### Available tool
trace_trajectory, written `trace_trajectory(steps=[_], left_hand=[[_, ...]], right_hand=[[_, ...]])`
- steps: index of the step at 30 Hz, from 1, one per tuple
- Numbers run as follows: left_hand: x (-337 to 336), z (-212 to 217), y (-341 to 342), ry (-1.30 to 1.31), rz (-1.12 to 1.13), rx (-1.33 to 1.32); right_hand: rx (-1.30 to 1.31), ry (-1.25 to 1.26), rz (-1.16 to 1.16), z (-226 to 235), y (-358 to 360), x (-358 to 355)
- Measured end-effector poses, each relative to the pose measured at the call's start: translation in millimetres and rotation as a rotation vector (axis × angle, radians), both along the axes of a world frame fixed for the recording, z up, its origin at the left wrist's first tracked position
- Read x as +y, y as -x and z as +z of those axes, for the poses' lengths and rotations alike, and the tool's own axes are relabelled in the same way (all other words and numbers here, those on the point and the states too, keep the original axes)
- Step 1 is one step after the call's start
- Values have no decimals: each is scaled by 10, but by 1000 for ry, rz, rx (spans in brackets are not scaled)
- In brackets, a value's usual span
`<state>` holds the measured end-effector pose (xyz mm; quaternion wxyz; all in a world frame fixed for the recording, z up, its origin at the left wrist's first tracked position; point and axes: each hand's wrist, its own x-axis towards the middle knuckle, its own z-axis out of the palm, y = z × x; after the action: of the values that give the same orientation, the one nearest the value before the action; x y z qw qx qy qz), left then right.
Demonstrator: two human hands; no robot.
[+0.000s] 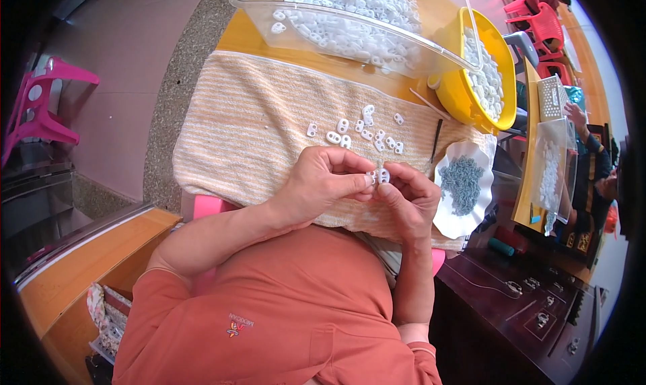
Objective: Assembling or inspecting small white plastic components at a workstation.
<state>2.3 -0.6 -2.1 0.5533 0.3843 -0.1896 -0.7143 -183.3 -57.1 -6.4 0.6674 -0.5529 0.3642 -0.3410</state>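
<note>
My left hand (306,186) and my right hand (412,200) meet above the near edge of a striped towel (245,116). Between the right thumb and fingers is a white two-hole plastic piece (384,176). A smaller white plastic piece (371,177) is pinched in the left fingertips, close beside it; whether the two touch, I cannot tell. Just beyond the hands, several loose white two-holed pieces (343,125) lie scattered on the towel. To the right of my right hand, a white wavy-edged dish (447,222) holds a heap of small grey-green parts (462,183), probably springs.
A clear plastic bin (377,33) full of white pieces stands at the far side, with a yellow basin (507,102) of white parts beside it. A thin black stick (437,141) lies near the dish. Another person's hand (576,116) shows at a table on the right.
</note>
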Motion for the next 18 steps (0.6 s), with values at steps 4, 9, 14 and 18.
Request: trace_trajectory(steps=[4, 9, 14, 18], left_hand=[[-1, 3, 9, 4, 2, -3], [6, -26, 18, 2, 1, -15], [1, -21, 15, 21, 5, 33], [-2, -54, 14, 24, -3, 39]], right_hand=[[7, -8, 1, 58, -41, 12], [-27, -26, 17, 71, -64, 32], [-24, -37, 31, 50, -34, 21], [-62, -49, 37, 73, -47, 27]])
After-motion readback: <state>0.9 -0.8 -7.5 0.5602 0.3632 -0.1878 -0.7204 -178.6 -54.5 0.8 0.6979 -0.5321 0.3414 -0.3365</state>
